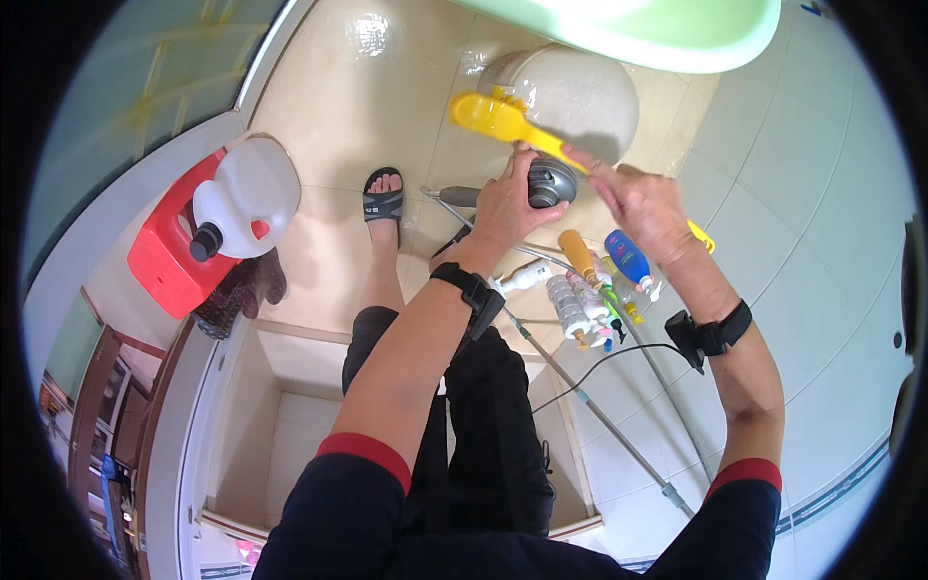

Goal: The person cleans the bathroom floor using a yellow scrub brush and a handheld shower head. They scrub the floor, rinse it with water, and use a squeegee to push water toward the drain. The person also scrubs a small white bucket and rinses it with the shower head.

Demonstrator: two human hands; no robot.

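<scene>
My right hand grips the handle of a yellow plastic scrubbing brush, its head pointing left and its bristles towards the pale round tub. The handle's end shows beyond my wrist. My left hand holds a round grey plastic object, perhaps a lid or cap, just below the brush. Close behind both hands lies the pale round tub, wet on its surface. Straps with small black devices sit on both wrists.
Several bottles stand or lie against the tiled wall, near metal poles and a hose. At left are a white jug, a red container and dark boots. A pale green basin is at the top. The tiled floor is wet.
</scene>
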